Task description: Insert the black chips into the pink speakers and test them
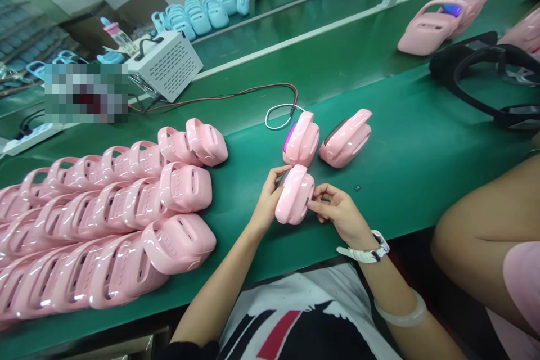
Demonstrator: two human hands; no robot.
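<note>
At frame centre, the left hand and right hand clasp a pink speaker shell between them, steadying it above the green bench.

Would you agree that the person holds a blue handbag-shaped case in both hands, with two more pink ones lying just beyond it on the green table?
Not quite: the case held between the left hand and the right hand is pink, not blue. The head view shows this. Two more pink ones do lie just beyond it on the green table.
</note>
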